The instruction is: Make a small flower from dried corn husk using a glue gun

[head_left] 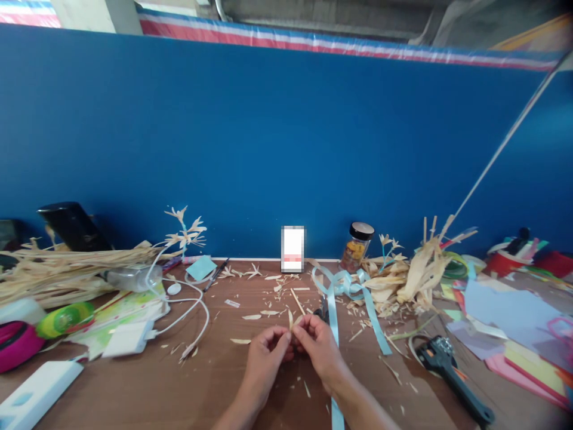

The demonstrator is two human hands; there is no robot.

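My left hand (pixel 268 353) and my right hand (pixel 320 346) meet above the middle of the table. Their thumbs and fingertips pinch small pale petals (pixel 290 320) that look cut from dried corn husk. The petals' tips stick up between the fingers; their lower ends are hidden. Just beyond the fingers lies a thin stick (pixel 297 301). Dark scissors (pixel 320 312) lie partly hidden behind my right hand. A light blue ribbon (pixel 332 307) runs toward me beneath my right forearm. Loose husk petals (pixel 251 317) are scattered left of the hands.
Dried husks (pixel 421 272) and a jar (pixel 357 246) stand at the back right. A glue gun (pixel 456 376) and coloured paper (pixel 505 310) lie to the right. On the left are a white charger (pixel 128 339), husk flowers (pixel 184 233) and a power strip (pixel 38 394). A blue partition (pixel 268 131) rises behind.
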